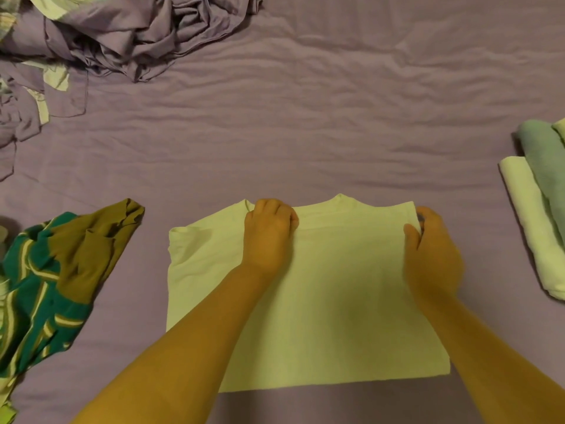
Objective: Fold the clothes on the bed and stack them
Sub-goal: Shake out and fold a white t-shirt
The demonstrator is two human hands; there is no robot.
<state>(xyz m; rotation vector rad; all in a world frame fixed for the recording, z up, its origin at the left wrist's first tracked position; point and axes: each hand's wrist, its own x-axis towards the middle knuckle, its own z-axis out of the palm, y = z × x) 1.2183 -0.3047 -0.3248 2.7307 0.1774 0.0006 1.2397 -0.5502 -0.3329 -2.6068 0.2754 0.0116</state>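
Pale yellow-white cotton, a T-shirt (321, 301), is lying flat on the purple bedsheet (305, 117) nearest the viewer, partly folded, with its neckline pointing away. Both forearms are crossing over it and hiding part of its lower half. The left hand (269, 237) is curling its fingers round a fold of the shirt near the collar; the fingertips are tucked under and cannot be seen. The right hand (431, 255) is pinching the shirt's far right corner between thumb and fingers. To the left, a green, brown and cream striped garment (58, 270) is lying crumpled, running off the left and bottom edges. To the right, a pale folded piece (532, 228) and a green rolled piece (544, 160) are lying side by side and touching, both cut off by the right edge. Farthest away, at the top left, a rumpled purple heap (128, 41) is sitting in dim light, with pale patches hard to make out.
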